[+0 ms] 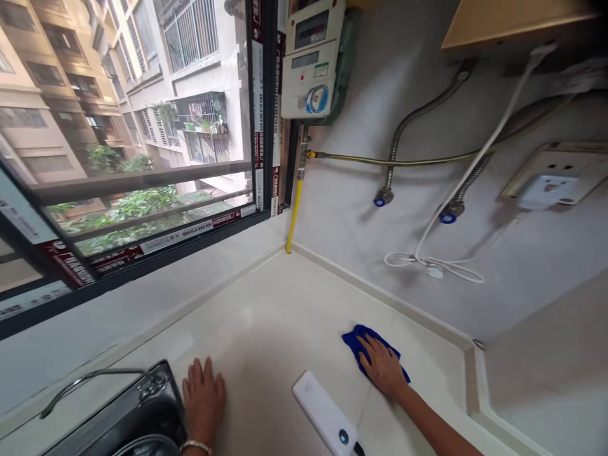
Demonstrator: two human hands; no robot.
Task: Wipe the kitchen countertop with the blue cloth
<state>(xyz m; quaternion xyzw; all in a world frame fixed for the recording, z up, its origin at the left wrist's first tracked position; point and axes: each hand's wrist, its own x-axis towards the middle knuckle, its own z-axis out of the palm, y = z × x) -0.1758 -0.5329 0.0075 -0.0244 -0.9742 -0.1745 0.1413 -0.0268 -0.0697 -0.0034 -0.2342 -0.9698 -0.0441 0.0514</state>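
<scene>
My right hand (382,366) lies flat, fingers stretched out, pressing a blue cloth (355,339) onto the pale countertop (275,316) near the wall. My left hand (203,400) rests palm down with fingers apart on the counter beside the sink (135,415); a bracelet sits on its wrist. A white oblong device (325,415) with a round button lies on the counter between the two hands.
A curved tap (90,383) rises behind the sink. A window (128,145) fills the left wall. A gas meter (311,60), yellow pipe (294,209), metal hoses (408,126), a dangling white cable (437,266) and a wall socket (551,183) line the right wall.
</scene>
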